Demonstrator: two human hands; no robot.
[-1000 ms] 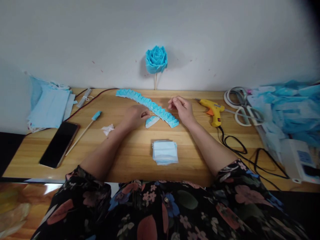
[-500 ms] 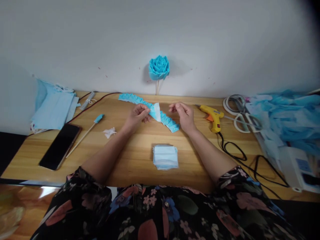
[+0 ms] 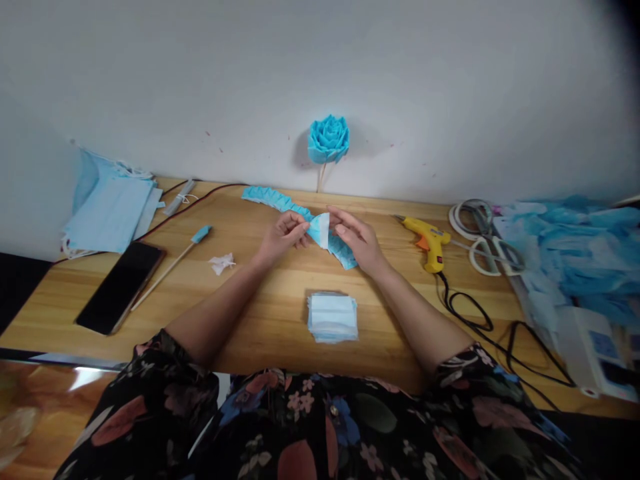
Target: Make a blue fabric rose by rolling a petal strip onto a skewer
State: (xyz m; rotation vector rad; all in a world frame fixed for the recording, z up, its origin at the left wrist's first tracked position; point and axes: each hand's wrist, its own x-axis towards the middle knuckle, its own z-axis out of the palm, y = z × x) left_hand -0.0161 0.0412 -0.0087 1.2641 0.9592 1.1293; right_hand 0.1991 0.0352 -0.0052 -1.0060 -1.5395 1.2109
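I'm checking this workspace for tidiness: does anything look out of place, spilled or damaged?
A crumpled white scrap lies loose beside the left forearm, odd next to the neatly layered stack. Small reddish marks also spot the otherwise plain wall. I see no spill.

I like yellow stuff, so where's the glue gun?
In the head view, the glue gun lies on the table, between the right hand and the white-handled scissors farther right.

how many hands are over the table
2: the left hand pinches a folded blue piece; the right hand is close beside that piece, contact unclear. No others show.
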